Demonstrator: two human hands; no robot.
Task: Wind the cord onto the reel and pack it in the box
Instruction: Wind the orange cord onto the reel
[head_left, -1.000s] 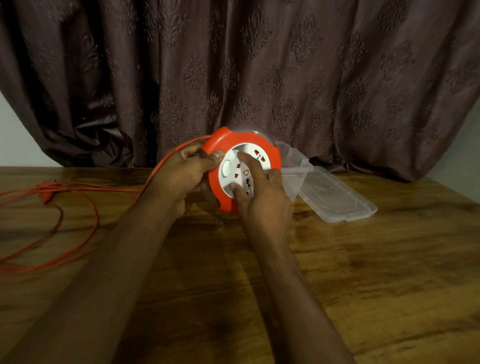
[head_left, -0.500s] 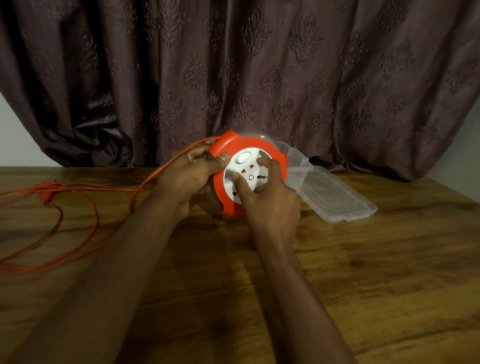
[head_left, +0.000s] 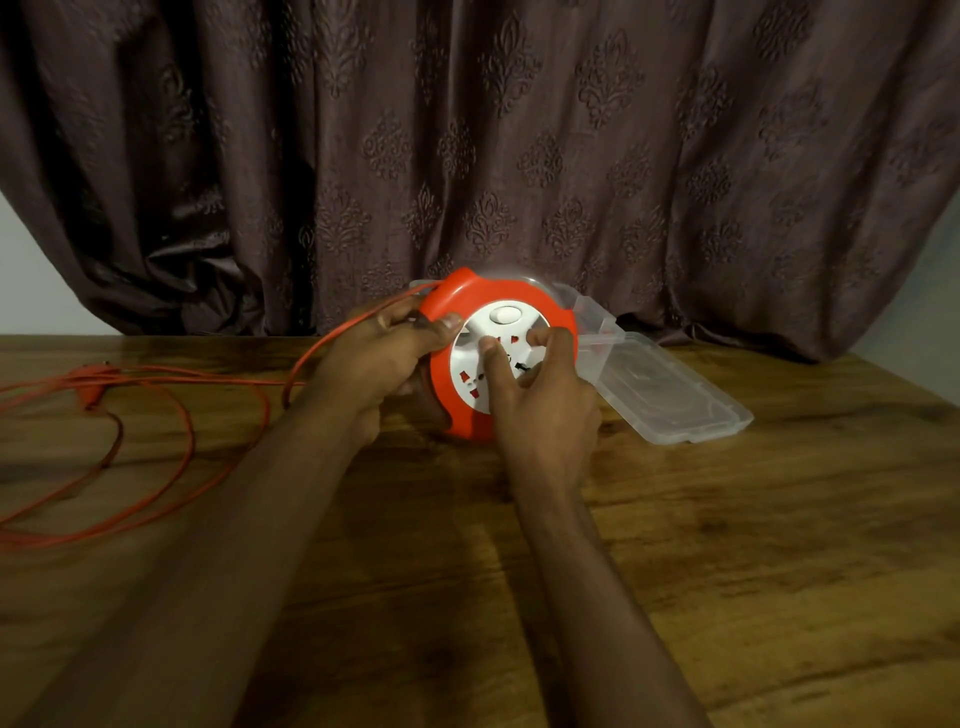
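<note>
A dark brown curtain (head_left: 519, 130) of patterned fabric hangs across the whole back of the scene, its lower folds reaching the far edge of a wide wooden table (head_left: 727, 545) with a warm, streaked grain. On the left part of the table lies a long orange cord (head_left: 182, 447) in loose loops, with one strand rising from the loops up to the left side of the reel. Behind and to the right of the reel sits a clear plastic box (head_left: 592, 322), mostly hidden by the reel, and its clear rectangular lid (head_left: 670, 395) lies open and flat on the wood, stretching toward the right. Near the middle of the table, a round orange plastic reel (head_left: 519, 296) with a white socket face stands on its edge, tilted toward the camera, its lower rim at the table surface and just in front of the box. The left hand (head_left: 374, 364) grips the reel's left rim, fingers curled around the edge and thumb pressed on the orange front, with the cord passing by the fingers. The right hand (head_left: 545, 410) rests on the white face, its thumb and a bent finger pressed into the face on either side of the centre, the remaining fingers curled at the right rim.
</note>
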